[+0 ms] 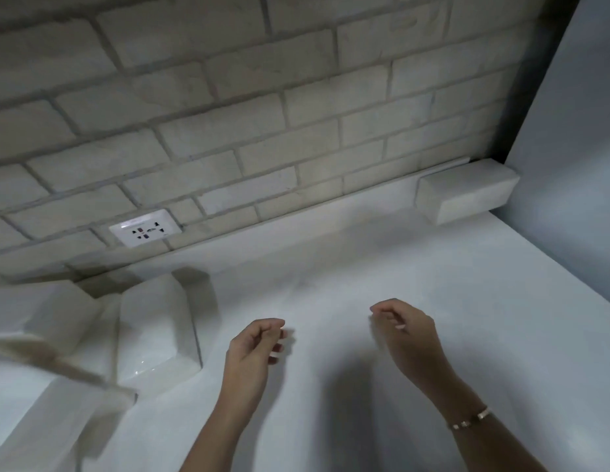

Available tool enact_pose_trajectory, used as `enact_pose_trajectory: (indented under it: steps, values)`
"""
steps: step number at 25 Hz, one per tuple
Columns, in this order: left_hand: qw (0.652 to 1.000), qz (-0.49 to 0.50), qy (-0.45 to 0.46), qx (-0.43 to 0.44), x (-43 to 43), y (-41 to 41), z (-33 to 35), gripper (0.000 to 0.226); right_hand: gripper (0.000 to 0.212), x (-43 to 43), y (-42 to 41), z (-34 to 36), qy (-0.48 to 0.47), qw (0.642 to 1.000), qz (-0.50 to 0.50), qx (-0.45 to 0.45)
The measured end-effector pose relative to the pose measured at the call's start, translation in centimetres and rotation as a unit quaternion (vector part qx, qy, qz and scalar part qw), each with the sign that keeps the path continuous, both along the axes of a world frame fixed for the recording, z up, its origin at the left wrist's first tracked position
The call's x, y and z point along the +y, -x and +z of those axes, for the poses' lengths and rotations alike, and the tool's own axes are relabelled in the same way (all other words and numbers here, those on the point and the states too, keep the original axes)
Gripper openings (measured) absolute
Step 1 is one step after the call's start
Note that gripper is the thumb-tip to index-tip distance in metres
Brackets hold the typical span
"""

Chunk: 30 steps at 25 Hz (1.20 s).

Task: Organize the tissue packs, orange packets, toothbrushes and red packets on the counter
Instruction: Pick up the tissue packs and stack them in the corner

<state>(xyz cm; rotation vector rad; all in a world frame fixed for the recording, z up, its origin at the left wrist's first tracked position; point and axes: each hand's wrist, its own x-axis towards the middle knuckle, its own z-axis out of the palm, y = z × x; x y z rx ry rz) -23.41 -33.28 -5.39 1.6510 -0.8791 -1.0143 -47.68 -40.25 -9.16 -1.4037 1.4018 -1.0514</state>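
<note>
Both hands hover over the white counter [365,260], near its front and a little apart from each other. The left hand [252,349] has a narrow grip: its fingers curl loosely toward the thumb and hold nothing. The right hand [409,332] has the same loose, narrow grip, with nothing in it, and a thin gold bracelet [469,419] sits on its wrist.

Just left of the left hand, a glossy white pack [157,328] lies on the counter. It looks like a wrapped tissue pack, though the blur makes this uncertain. Further left is a second white block [41,311], and a blurred beige strip [58,366] crosses in front of it; I cannot tell what the strip is. Another white block [467,189] lies in the far right corner, against the pale brick wall [296,97] and well apart from the hands. A white wall socket [145,228] is set in the bricks above the glossy pack.
</note>
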Motion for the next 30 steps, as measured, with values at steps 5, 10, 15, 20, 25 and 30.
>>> enact_pose_trajectory:
  steps: [5,10,15,20,25,30]
  values:
    - [0.999,0.037,-0.001,-0.017,7.5,-4.7,-0.3,0.014,0.029,5.7,-6.1,0.3,-0.025,0.994,0.105,-0.009]
    - [0.993,0.118,-0.014,0.024,11.5,-8.0,-0.7,0.017,0.026,9.3,-13.3,2.2,-0.064,0.985,0.16,-0.021]
    - [0.958,0.255,-0.019,0.128,11.8,-11.3,-2.0,0.032,0.021,10.9,-20.1,4.3,-0.085,0.973,0.213,0.021]
    - [0.963,0.235,-0.049,0.12,8.8,-15.0,-4.2,0.082,0.038,7.9,-28.1,3.9,-0.119,0.97,0.207,0.053]
    - [0.958,0.233,-0.053,0.16,7.8,-16.5,-5.2,0.087,0.049,6.9,-31.5,1.6,-0.161,0.958,0.229,0.059]
    - [0.959,0.211,-0.042,0.184,9.2,-17.4,-5.2,0.048,0.025,8.8,-31.6,0.0,-0.117,0.978,0.169,0.033]
